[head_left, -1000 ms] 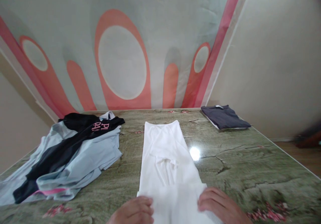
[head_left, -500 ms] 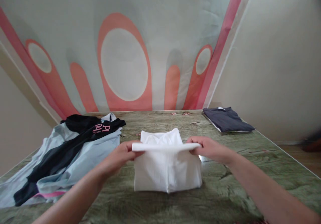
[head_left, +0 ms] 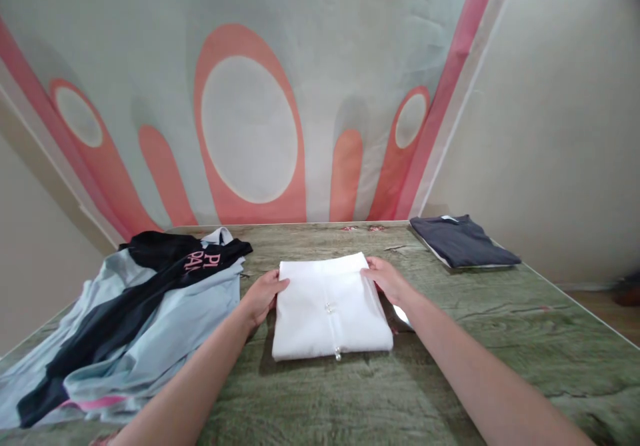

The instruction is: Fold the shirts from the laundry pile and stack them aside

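A white garment (head_left: 327,306) lies folded into a neat rectangle on the green marbled table (head_left: 480,339), two small buttons showing along its middle seam. My left hand (head_left: 263,294) rests at its far left corner, fingers closed on the edge of the cloth. At the far right corner my right hand (head_left: 387,279) grips the same top edge. Both forearms reach in from the bottom of the view.
A loose heap of light blue and black clothes (head_left: 125,319) with pink lettering covers the table's left side. A folded dark grey garment (head_left: 463,241) sits at the back right corner. A grey cloth with orange ovals (head_left: 250,126) hangs behind the table.
Both hands carried the near edge of the long white garment up and away, folding it over onto its far end. It now lies flat as a compact rectangle.
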Action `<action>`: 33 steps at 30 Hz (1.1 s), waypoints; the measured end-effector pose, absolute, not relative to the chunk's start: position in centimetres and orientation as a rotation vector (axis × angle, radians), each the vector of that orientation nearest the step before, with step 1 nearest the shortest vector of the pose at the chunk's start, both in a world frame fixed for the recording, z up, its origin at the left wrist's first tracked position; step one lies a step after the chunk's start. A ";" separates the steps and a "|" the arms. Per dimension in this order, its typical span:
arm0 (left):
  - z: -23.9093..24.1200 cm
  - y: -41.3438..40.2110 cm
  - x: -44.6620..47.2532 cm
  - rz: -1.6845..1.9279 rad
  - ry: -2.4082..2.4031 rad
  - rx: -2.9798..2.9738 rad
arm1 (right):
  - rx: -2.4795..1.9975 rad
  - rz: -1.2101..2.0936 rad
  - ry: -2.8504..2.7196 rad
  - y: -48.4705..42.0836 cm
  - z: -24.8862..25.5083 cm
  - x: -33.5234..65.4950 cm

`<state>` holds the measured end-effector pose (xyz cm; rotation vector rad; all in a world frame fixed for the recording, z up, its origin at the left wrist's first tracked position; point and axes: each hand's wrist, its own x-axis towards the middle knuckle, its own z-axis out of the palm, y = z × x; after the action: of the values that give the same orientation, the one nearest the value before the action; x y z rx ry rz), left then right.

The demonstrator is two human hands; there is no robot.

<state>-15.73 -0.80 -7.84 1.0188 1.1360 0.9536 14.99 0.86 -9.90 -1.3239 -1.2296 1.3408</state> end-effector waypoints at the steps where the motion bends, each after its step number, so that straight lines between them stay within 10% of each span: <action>1: -7.9 -0.7 -15.9 0.947 1.158 1.036 | -1.342 1.330 -1.230 1.0 -10.1 15.1; 33: -8.0 1.7 -15.9 0.672 1.870 2.107 | -1.992 0.438 -1.856 1.5 -9.1 14.5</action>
<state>-15.91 1.66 -7.98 2.1070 1.8697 0.6724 14.50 1.52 -9.12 -1.9925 -1.8558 0.4381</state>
